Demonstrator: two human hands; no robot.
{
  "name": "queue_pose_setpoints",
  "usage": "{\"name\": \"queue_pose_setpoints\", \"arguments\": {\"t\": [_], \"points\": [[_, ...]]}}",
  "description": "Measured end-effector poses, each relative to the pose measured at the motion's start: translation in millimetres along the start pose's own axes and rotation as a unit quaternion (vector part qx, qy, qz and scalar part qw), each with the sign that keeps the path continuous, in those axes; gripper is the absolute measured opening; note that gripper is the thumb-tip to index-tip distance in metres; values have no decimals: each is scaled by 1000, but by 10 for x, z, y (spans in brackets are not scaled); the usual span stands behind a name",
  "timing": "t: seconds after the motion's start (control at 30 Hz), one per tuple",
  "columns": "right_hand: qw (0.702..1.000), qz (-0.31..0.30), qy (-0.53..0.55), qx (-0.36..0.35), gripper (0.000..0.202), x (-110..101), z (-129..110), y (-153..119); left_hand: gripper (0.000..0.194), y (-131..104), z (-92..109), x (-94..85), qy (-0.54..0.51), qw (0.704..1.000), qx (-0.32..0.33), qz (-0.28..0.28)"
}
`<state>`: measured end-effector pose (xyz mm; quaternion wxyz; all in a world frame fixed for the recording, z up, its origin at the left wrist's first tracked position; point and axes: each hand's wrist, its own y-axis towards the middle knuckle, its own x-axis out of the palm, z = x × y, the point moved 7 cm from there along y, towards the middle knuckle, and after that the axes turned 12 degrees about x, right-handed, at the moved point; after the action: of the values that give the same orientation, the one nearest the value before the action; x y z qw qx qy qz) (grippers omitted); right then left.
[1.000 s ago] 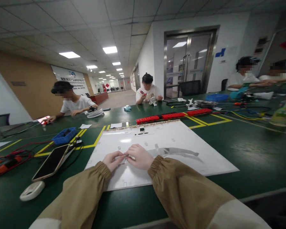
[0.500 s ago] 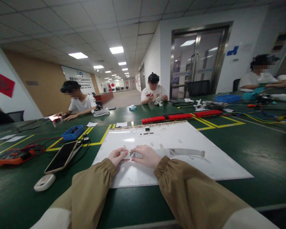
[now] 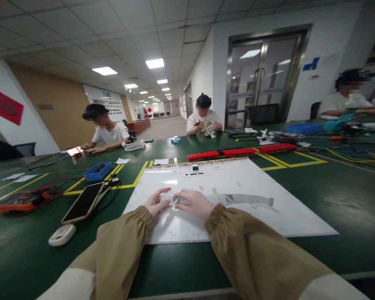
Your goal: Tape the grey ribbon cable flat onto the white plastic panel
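A large white panel point(image 3: 256, 179) lies flat on the green table in front of me. A grey ribbon cable point(image 3: 248, 198) runs across it from between my hands to the right. My left hand point(image 3: 157, 202) is at the cable's left end, thumb and index finger on either side of it with a gap between the tips. My right hand point(image 3: 195, 203) rests over the cable just beside it, fingers bent and pressing on the strip. Part of the cable is hidden under my right hand. A small dark square point(image 3: 195, 168) sits near the panel's far edge.
Left of the panel are a phone point(image 3: 83, 203), a white oval object point(image 3: 62, 235), a blue tray point(image 3: 98, 171) and an orange multimeter point(image 3: 20, 202). Red strips point(image 3: 203, 156) lie beyond the panel. Several people sit across the table, among fans, cables and a blue bin point(image 3: 303, 128).
My left hand's index finger has lifted, and its thumb and index finger are farther apart. My right hand stays over the cable. The whole view has shifted slightly.
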<state>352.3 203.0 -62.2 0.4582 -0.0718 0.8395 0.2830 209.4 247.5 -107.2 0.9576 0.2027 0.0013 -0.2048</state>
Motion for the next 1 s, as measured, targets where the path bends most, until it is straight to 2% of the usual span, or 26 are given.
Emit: {"name": "queue_pose_setpoints", "arguments": {"t": [0.33,0.57,0.8,1.0], "points": [[1000,6,28,0,34,-16,56,14,77,5,20,22,-53,998,-15,-8],[1000,4,25,-10,32,6,17,14,76,19,40,31,-28,999,-10,-13],[1000,5,19,0,29,-10,6,18,82,48,-39,-8,5,1000,-20,-2],[1000,1,27,-7,26,5,5,19,75,28,17,16,1,999,-30,-14]]}}
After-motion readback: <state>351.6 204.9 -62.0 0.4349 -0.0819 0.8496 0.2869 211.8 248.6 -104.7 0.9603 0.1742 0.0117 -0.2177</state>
